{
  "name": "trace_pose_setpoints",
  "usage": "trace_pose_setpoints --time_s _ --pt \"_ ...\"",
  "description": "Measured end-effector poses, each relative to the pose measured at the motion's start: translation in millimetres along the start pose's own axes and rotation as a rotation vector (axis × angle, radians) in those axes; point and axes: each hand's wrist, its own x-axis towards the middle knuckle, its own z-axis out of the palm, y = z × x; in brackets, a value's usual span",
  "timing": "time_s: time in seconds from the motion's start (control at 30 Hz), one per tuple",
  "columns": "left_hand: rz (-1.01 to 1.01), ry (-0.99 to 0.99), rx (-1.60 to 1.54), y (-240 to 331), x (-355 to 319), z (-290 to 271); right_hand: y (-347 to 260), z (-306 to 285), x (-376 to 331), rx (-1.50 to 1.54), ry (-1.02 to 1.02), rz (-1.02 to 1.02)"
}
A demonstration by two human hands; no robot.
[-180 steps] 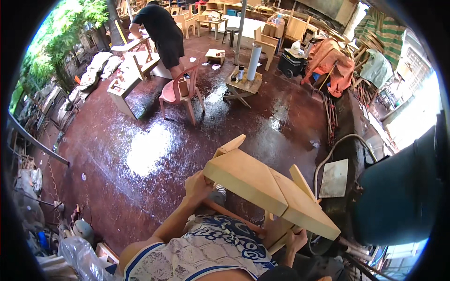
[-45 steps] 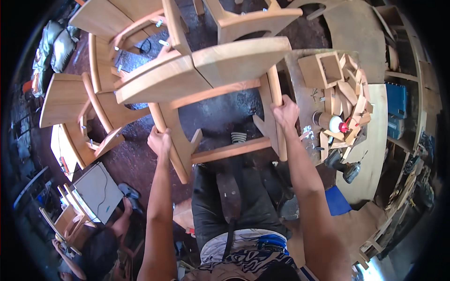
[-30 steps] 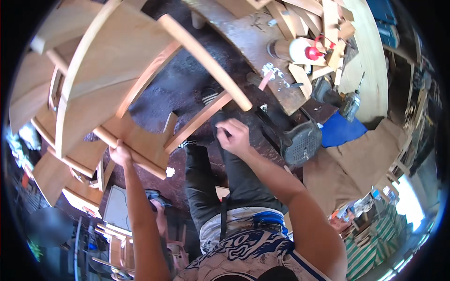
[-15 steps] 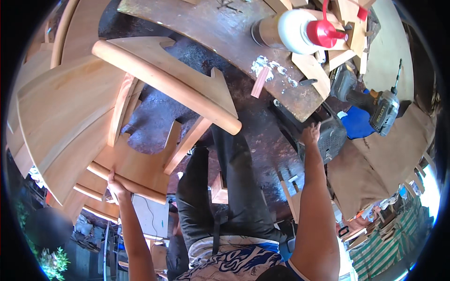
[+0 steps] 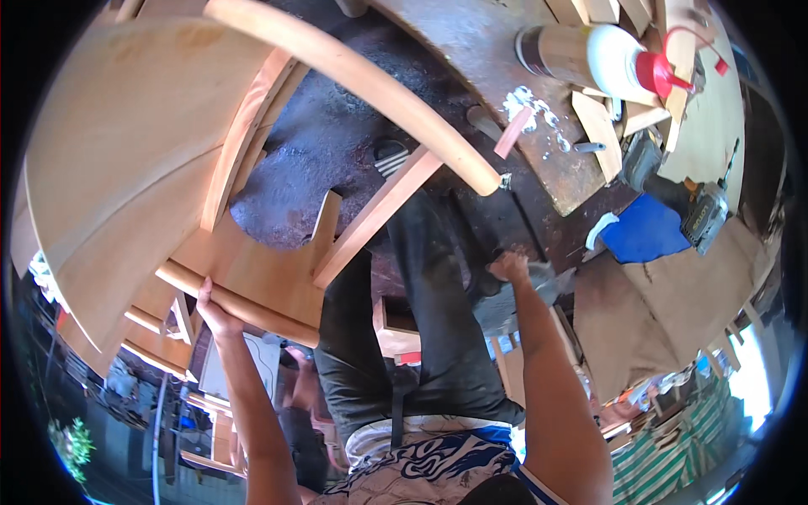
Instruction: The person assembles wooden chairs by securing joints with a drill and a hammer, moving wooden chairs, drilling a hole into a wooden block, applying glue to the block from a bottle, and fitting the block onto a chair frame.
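My left hand (image 5: 219, 315) is closed round the lower rounded rail of a wooden chair frame (image 5: 353, 76). The frame has a wide curved panel, a second rounded rail above and a straight brace between them, and it stands at a tilt on my left. My right hand (image 5: 510, 268) grips the edge of a dark plastic stool (image 5: 497, 310) beside my right leg. The stool is blurred by motion and its far side is partly lost against the dark floor. Some of my left fingers are hidden behind the rail.
A worn workbench (image 5: 471, 50) at the upper right bears a glue bottle (image 5: 606, 59) with a red cap, spilled white glue (image 5: 526, 101) and wood offcuts (image 5: 599, 135). A cordless drill (image 5: 705, 215) lies by a blue sheet (image 5: 644, 229) and brown cardboard (image 5: 648, 311). Another person's leg (image 5: 305, 383) shows below.
The stool has come left and toward me in my right hand, away from the bench corner. The chair frame's upper rail has swung up and right in view; my left hand keeps its hold.
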Motion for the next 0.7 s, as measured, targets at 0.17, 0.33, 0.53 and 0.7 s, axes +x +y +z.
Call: trace_pose_setpoints --time_s 0.17,0.33,0.53,0.7 --pt "0.069 0.076 0.039 -22.0 27.4 -5.6 34.2 89.2 41.8 0.255 -0.054 -0.137" --pt "0.346 0.045 0.134 -20.9 12.1 -15.0 13.5 58.6 42.7 0.325 -0.149 -0.200" --pt "0.514 0.059 0.113 -25.8 8.1 -10.2 6.4 -31.4 34.4 0.259 -0.152 -0.180" --pt "0.689 0.012 0.068 -50.6 -8.8 -9.8 18.6 -61.9 54.3 0.194 -0.096 -0.238"
